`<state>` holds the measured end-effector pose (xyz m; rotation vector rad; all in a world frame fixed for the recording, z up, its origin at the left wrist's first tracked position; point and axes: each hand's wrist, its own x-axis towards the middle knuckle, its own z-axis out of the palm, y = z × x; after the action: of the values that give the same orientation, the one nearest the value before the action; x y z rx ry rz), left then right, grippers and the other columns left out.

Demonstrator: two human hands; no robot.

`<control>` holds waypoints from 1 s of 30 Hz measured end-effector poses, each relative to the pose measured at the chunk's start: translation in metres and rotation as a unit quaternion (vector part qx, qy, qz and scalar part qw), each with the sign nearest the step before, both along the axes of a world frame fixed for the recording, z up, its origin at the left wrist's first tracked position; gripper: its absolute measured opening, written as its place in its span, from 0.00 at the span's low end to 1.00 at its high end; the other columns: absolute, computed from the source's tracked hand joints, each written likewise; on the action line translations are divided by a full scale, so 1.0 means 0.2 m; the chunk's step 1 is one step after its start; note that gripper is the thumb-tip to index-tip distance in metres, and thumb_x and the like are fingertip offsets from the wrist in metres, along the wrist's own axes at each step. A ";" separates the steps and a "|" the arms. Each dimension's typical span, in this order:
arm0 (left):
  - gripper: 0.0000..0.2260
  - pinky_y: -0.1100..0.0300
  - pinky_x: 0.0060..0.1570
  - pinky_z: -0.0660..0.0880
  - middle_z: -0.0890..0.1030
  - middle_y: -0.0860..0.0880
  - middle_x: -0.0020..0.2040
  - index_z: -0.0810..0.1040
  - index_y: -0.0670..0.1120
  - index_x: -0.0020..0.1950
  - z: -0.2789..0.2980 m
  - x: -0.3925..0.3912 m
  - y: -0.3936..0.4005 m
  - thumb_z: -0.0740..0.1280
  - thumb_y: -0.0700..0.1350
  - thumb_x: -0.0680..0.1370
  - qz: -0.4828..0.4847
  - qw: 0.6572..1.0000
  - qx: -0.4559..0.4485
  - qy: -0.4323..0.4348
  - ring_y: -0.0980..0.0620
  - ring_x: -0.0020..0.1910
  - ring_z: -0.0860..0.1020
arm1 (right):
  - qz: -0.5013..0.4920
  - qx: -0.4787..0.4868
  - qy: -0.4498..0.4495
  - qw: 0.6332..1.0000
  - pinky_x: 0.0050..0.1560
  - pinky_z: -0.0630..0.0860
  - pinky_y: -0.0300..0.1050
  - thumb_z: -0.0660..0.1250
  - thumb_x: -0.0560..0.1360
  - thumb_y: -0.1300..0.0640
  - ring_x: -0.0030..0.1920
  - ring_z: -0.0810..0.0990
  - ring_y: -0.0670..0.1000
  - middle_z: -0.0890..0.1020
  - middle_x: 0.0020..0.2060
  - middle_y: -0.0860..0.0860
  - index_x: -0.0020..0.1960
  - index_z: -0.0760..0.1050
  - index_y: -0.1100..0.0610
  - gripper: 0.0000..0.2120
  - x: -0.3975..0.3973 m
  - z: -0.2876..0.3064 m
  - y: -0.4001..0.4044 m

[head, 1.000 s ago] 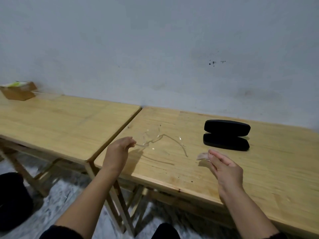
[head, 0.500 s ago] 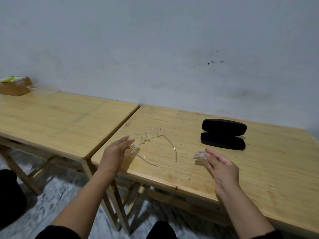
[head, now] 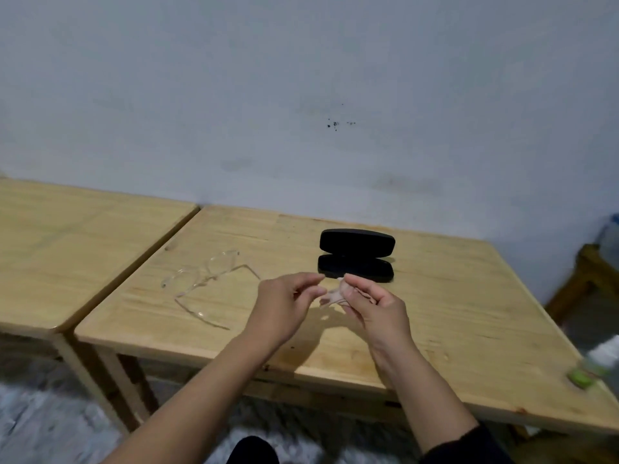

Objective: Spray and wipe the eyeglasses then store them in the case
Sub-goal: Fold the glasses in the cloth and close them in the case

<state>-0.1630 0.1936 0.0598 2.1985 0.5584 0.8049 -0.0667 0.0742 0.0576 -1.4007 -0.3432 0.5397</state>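
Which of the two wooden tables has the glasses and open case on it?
The right table: it carries the clear glasses and open black case. The left table shows neither.

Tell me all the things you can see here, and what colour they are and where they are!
eyeglasses: one, clear frame, lying unfolded on the right table, left of the hands
case: one, black, open, at the back of the right table
cloth: one, pale pink, held up between both hands
right table: one, light wood, against the wall
left table: one, light wood, pushed up beside the right table
bottle: one, blurred, whitish with a green part, at the right table's near right corner
wall: one, grey-white, with small dark specks
left hand: one, fingers pinching the cloth
right hand: one, fingers closed on the cloth
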 end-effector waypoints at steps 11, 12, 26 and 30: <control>0.04 0.66 0.36 0.71 0.80 0.56 0.31 0.80 0.51 0.38 0.01 0.32 -0.18 0.69 0.46 0.72 -0.007 0.997 -0.073 -0.014 0.61 0.32 0.78 | 0.022 -0.014 -0.056 0.998 0.46 0.80 0.42 0.69 0.73 0.62 0.53 0.81 0.51 0.80 0.55 0.53 0.60 0.74 0.43 0.21 0.15 -0.01 -0.14; 0.04 0.66 0.37 0.71 0.81 0.55 0.32 0.79 0.52 0.38 0.02 0.32 -0.17 0.68 0.46 0.73 -0.002 0.997 -0.074 -0.018 0.59 0.34 0.78 | 0.025 -0.025 -0.062 0.997 0.47 0.80 0.44 0.69 0.73 0.61 0.52 0.81 0.52 0.81 0.54 0.53 0.58 0.76 0.43 0.18 0.16 -0.02 -0.14; 0.04 0.61 0.39 0.75 0.83 0.48 0.35 0.80 0.50 0.42 0.18 0.33 -0.10 0.67 0.41 0.74 -0.093 0.987 -0.112 -0.074 0.49 0.35 0.79 | 0.028 -0.010 -0.118 0.993 0.51 0.79 0.43 0.71 0.71 0.61 0.48 0.84 0.49 0.86 0.43 0.52 0.50 0.82 0.53 0.09 0.22 0.12 -0.08; 0.10 0.64 0.42 0.77 0.84 0.52 0.38 0.78 0.52 0.52 0.19 0.33 -0.11 0.71 0.44 0.72 -0.114 0.976 -0.173 -0.064 0.56 0.38 0.80 | 0.017 0.020 -0.104 0.994 0.39 0.76 0.38 0.71 0.72 0.61 0.40 0.82 0.47 0.85 0.40 0.53 0.43 0.82 0.52 0.05 0.23 0.16 -0.07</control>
<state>-0.0979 0.1714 0.0974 1.8354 0.3437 0.6640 -0.0217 0.0609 0.0896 -1.4176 -0.5447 0.4128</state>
